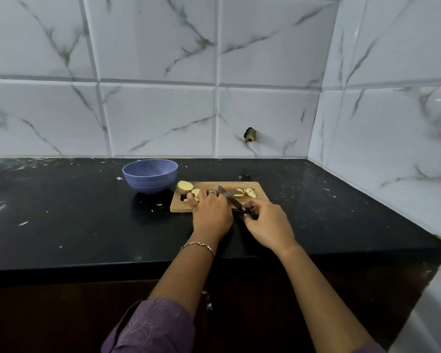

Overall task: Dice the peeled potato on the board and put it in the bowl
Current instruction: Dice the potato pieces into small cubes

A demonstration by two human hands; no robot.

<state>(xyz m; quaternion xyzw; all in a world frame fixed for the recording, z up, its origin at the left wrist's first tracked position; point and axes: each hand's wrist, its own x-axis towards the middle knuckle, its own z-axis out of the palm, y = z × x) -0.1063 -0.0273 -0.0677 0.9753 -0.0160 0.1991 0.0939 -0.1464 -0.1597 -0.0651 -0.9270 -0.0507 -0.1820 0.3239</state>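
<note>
A wooden cutting board lies on the black counter. At its left end sits a potato half, cut face up. My left hand holds a potato slice down on the board with curled fingers. My right hand grips the handle of a knife, whose blade angles up and left across the board beside my left fingers. A small pile of cut potato pieces lies at the board's right end. The blue bowl stands just left of the board; I see nothing inside it.
The black counter runs wide to the left and right, flecked with white specks. White marble tiled walls close off the back and the right side. The counter's front edge lies under my forearms.
</note>
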